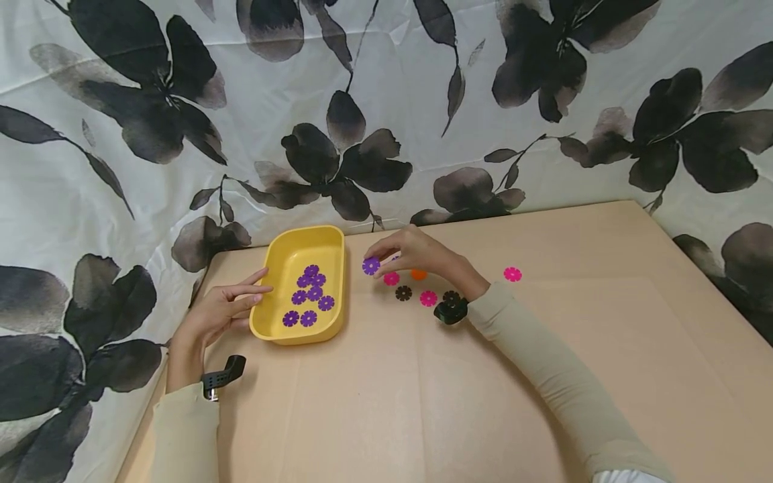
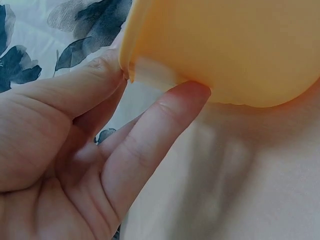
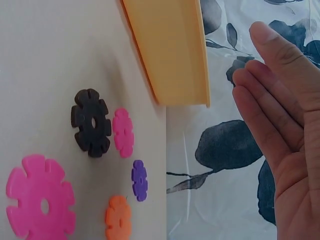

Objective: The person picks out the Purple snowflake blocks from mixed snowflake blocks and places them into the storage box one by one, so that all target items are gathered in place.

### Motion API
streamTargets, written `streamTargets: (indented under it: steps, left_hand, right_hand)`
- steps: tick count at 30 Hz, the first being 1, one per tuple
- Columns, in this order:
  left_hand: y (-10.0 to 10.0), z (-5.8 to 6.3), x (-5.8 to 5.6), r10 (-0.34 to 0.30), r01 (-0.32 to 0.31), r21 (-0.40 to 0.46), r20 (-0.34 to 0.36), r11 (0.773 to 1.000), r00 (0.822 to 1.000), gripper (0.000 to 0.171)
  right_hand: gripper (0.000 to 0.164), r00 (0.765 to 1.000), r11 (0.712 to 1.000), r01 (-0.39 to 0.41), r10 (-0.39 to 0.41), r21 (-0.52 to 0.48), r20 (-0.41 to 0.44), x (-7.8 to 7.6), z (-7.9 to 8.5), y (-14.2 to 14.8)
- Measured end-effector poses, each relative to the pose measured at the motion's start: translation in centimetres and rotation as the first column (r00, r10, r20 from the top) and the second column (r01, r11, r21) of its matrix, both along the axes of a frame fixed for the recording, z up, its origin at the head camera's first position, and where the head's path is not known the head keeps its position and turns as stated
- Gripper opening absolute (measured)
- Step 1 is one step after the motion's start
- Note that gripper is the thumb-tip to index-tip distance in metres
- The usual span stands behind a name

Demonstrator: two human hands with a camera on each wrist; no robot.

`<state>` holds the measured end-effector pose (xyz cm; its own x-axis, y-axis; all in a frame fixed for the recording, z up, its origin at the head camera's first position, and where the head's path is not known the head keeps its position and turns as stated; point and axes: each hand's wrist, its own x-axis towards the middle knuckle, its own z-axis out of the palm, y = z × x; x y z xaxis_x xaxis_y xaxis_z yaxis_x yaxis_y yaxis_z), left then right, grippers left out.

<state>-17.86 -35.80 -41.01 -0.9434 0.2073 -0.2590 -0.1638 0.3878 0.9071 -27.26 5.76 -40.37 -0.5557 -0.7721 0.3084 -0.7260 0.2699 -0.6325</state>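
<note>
The yellow tray [image 1: 338, 268] stands at the table's back left and holds several purple notched flower discs [image 1: 315, 293]. My left hand [image 1: 220, 308] grips its left side: fingertips lie over the rim, and in the left wrist view another fingertip [image 2: 192, 95] presses the outer wall. Right of the tray, my right hand [image 1: 417, 251] pinches a purple flower disc [image 1: 371, 266] at its fingertips. That disc is hidden in the right wrist view, where the hand [image 3: 285, 110] shows from the palm side. Under the right hand lies another purple disc [image 3: 139, 180].
Near the right hand lie a pink disc [image 1: 391, 278], a black disc [image 1: 403, 293], another pink disc [image 1: 429, 298], an orange disc [image 1: 419, 274] and a second black disc [image 1: 451, 295]. A lone pink disc [image 1: 512, 274] is farther right. Floral cloth [image 1: 374, 80] hangs behind the table.
</note>
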Motion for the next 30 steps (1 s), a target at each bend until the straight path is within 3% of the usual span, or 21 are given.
streamTargets:
  steps: [15,30]
  left_hand:
    - [0.9,0.1,-0.6,0.027,-0.027,0.024,0.005,0.999,1.0,0.048]
    - [0.8,0.2,-0.7,0.05,-0.05,0.033,0.026,0.998,0.998,0.049]
  right_hand:
    - [0.044,0.999,0.999,-0.05,0.05,-0.013,0.006,-1.9,0.2,-0.6]
    - [0.043,0.993,0.991,-0.113,0.116,-0.075,0.035,-1.7,0.5,-2.6]
